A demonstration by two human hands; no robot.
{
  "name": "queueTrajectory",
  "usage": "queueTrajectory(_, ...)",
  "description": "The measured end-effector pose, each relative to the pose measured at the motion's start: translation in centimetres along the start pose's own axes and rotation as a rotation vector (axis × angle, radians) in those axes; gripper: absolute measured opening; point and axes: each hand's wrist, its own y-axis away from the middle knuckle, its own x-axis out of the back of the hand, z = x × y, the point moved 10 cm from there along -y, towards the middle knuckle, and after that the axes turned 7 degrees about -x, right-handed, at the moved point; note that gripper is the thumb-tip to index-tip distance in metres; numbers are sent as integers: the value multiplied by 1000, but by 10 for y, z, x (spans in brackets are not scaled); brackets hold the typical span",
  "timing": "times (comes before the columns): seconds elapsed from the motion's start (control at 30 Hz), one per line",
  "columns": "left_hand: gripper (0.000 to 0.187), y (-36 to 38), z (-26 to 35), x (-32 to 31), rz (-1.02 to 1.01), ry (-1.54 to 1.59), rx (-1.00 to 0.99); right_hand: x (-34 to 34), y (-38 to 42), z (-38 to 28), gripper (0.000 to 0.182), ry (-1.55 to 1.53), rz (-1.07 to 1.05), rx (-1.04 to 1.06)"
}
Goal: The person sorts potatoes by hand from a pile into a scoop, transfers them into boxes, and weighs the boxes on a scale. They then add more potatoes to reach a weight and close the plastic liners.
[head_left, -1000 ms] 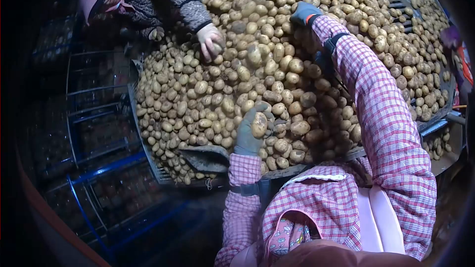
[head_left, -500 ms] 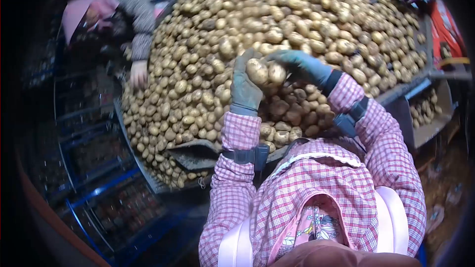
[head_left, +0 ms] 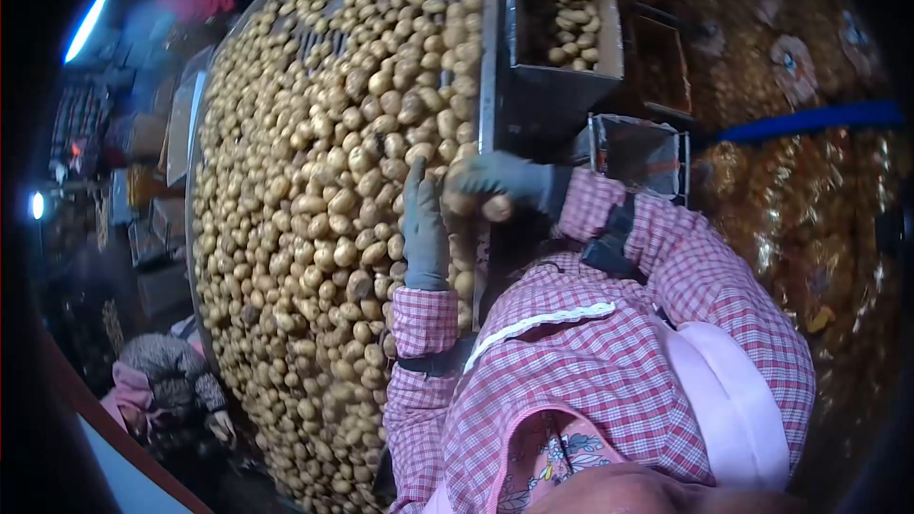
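Note:
Both of my hands wear grey-green gloves. My left hand (head_left: 425,228) is stretched out over the potato heap (head_left: 314,200), its fingers pointing away from me and resting beside some potatoes. To its right, my right hand (head_left: 505,179) is curled, palm down, around potatoes at the table's edge; one potato (head_left: 495,207) shows below its fingers and another (head_left: 461,200) lies between the two hands. Motion blurs the right fingertips. Checked sleeves cover both arms.
A metal rim (head_left: 488,86) borders the heap. Beyond it stand a box with potatoes (head_left: 566,81) and an open crate (head_left: 640,157). Netted sacks (head_left: 809,219) fill the right side. A co-worker (head_left: 171,385) is at lower left; others are at the far end.
The view has turned to the right, bringing boxes and sacks into sight. My hands have moved from raised together with two potatoes to lower at the heap's right edge, slightly apart.

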Motion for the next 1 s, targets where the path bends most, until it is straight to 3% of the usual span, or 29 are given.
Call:
queueTrajectory(0.07,53,-3,-5,-16,-81,13,49,71,55,-8,27,-308,243,-169)
queueTrajectory(0.13,51,-4,-8,-16,-126,4,84,144,111,-24,26,-546,526,-113)
queueTrajectory(0.17,50,-2,-7,-10,-129,-2,97,203,140,-2,31,-289,785,-64)
queueTrajectory(0.2,49,-1,-7,-2,-122,-5,96,225,173,-40,29,-120,912,-73)
queueTrajectory(0.23,49,1,-9,8,-98,-4,95,282,195,-17,27,-30,969,24)
queueTrajectory(0.27,48,7,-10,23,-66,8,85,315,222,-42,23,171,1077,-17)
queueTrajectory(0.37,44,26,-17,88,79,28,44,415,256,-48,26,39,985,-222)
queueTrajectory(0.4,40,35,-6,115,153,51,-15,437,244,-44,32,145,1010,-211)
queueTrajectory(0.43,41,46,23,144,215,-339,-116,463,235,-36,38,252,1039,-203)
queueTrajectory(0.47,40,60,29,176,407,-181,-42,485,224,-31,44,359,1071,-197)
queueTrajectory(0.5,39,79,35,201,577,5,22,466,191,-29,44,263,1004,-161)
queueTrajectory(0.53,36,95,47,226,696,-37,14,446,157,-26,45,165,936,-131)
queueTrajectory(0.57,34,110,58,248,803,-78,8,388,104,-14,44,-56,761,-81)
queueTrajectory(0.6,34,124,63,261,877,-67,-27,307,55,-22,39,231,625,-87)
queueTrajectory(0.63,35,140,71,272,875,-125,-92,233,8,-14,36,61,364,-102)
queueTrajectory(0.7,38,173,75,290,958,-138,-129,92,-35,-16,30,-155,334,-378)
queueTrajectory(0.73,41,188,73,300,988,-180,-117,42,-61,-10,29,-72,139,-318)
queueTrajectory(0.83,40,235,74,307,1106,-174,-161,-94,-86,-24,27,26,-216,-402)
queueTrajectory(0.9,37,266,76,311,1204,-246,-143,-155,-99,0,34,71,-406,-334)
queueTrajectory(0.97,35,274,82,301,1089,-373,-181,-201,-104,18,44,329,-536,-185)
queueTrajectory(1.0,37,279,78,295,1075,-390,-161,-221,-95,25,48,360,-598,-226)
